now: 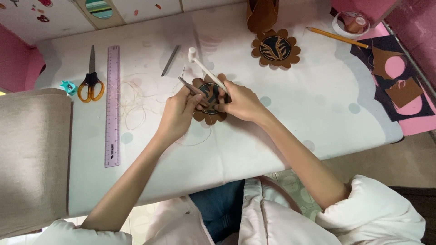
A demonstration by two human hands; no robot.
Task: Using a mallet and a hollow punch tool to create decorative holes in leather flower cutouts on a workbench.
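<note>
A brown scalloped leather disc (205, 115) with a dark centre lies on the white table (281, 118) in front of me. My left hand (178, 113) pinches a thin metal tool (188, 85) whose tip rests on the disc. My right hand (240, 102) grips a small white mallet (204, 68) by its handle, head pointing up and away, while its fingers press on the disc's right edge. Pale thread (134, 97) lies looped to the left of the disc.
A second scalloped leather disc (275, 48) sits farther back. Orange-handled scissors (91, 79), a violet ruler (112, 104) and a grey metal tool (170, 60) lie on the left. A pencil (337, 37), tape roll (350, 23) and brown leather scraps (402, 90) are at the right.
</note>
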